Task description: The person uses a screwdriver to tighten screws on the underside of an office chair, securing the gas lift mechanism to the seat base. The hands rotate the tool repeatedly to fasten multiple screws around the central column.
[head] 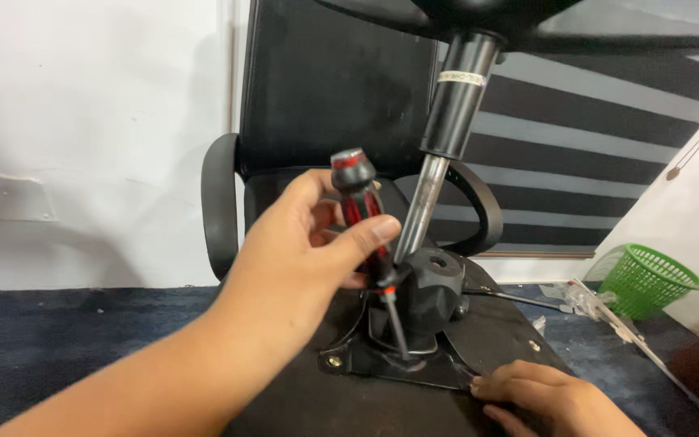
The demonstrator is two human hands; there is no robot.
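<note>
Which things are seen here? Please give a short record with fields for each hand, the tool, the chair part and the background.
left hand: grips the screwdriver handle
right hand: rests on the edge of the metal plate
screwdriver: red and black, tip down at the plate
chair: upturned seat, gas cylinder pointing up
background: second black chair, green basket, striped blind

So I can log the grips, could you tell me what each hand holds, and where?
The left hand grips the screwdriver by its red-and-black handle; the right hand holds nothing.
</note>
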